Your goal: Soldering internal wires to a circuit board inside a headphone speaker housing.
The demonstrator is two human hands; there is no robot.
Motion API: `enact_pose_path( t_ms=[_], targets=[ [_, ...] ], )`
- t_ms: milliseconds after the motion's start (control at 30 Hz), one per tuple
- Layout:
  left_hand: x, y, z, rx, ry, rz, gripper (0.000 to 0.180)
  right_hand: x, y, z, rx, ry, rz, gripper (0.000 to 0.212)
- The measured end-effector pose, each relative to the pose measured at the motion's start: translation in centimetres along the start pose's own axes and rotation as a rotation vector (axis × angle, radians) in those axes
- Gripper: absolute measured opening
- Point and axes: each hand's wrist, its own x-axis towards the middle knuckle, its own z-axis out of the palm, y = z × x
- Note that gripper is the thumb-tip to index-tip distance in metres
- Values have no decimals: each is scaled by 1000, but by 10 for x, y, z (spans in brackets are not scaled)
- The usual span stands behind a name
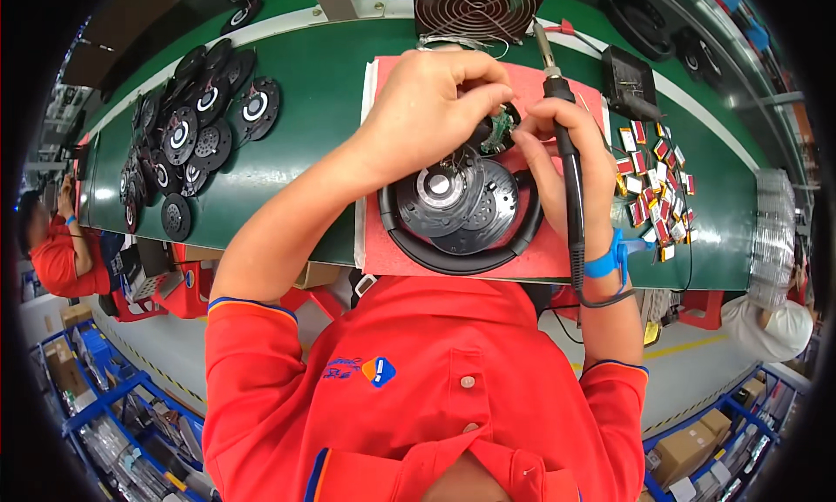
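Note:
My right hand (566,145) wraps round the black handle of a soldering iron (572,188), whose metal tip points away from me. The thumb and forefinger of that hand also meet near a small green circuit board (500,129) in a round black housing. Over the board's left side, my left hand (444,97) has its fingers pinched together; what they hold is hidden. Below both hands lie round black speaker discs (440,188), one with a silver ring, inside a black ring-shaped housing (461,260). All this rests on a red mat (376,241).
Many black speaker discs (178,136) are piled at the left. Small red-and-white battery packs (662,188) lie scattered at the right, near a black box (629,82). A fan (479,10) stands behind the mat. Clear stacked trays (771,236) sit far right. Another person (65,249) works at the left.

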Motion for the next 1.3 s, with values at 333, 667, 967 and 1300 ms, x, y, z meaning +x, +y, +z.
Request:
enact_pose_path(
  t_ms=[333, 667, 967, 1300],
  targets=[
    [-2, -35, -2, 201, -119, 57, 11, -11, 3, -23, 73, 178, -51, 20],
    [-6, -34, 1, 281, -77, 75, 10, 0, -2, -27, -19, 214, -342, 37],
    [-5, -34, -1, 243, -122, 20, 12, -8, 2, -26, 28, 203, -265, 31],
    [-6, -32, -3, 278, -111, 76, 9, -7, 12, -22, 60, 242, -301, 34]
  ],
)
